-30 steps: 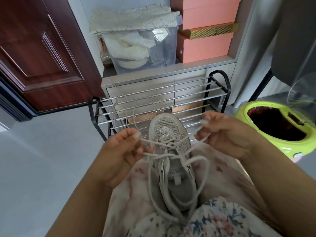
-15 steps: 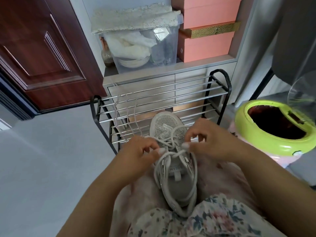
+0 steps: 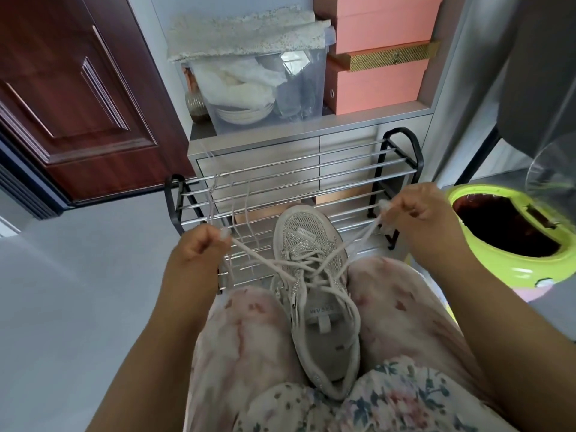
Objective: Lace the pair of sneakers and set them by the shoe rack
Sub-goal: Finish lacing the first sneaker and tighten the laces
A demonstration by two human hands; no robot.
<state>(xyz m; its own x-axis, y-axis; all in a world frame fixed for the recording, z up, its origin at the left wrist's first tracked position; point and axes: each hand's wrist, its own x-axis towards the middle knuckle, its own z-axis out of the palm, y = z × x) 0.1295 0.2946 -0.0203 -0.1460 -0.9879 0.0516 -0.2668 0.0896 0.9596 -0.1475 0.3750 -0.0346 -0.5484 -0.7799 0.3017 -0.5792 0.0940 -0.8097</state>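
Observation:
A grey-white sneaker point(image 3: 308, 241) lies wedged between my knees, toe pointing away toward the shoe rack point(image 3: 343, 157). Its white lace point(image 3: 268, 260) crosses over the tongue and runs out to both sides. My left hand point(image 3: 199, 247) pinches the left lace end, pulled out to the left of the shoe. My right hand point(image 3: 414, 210) pinches the right lace end, drawn out to the right. A second loose white lace point(image 3: 232, 194) hangs over the rack's left bars. No second sneaker is in view.
The metal rack with black end frames stands against a grey cabinet point(image 3: 311, 135) holding a clear storage bin point(image 3: 268, 85) and pink boxes point(image 3: 380, 79). A lime-green bin point(image 3: 486, 263) sits at right. A red-brown door point(image 3: 71, 98) is at left, grey floor point(image 3: 78, 291) beside it.
My hands were close together over the sneaker's tongue half a second ago. They have moved apart to either side, drawing the lace ends out taut.

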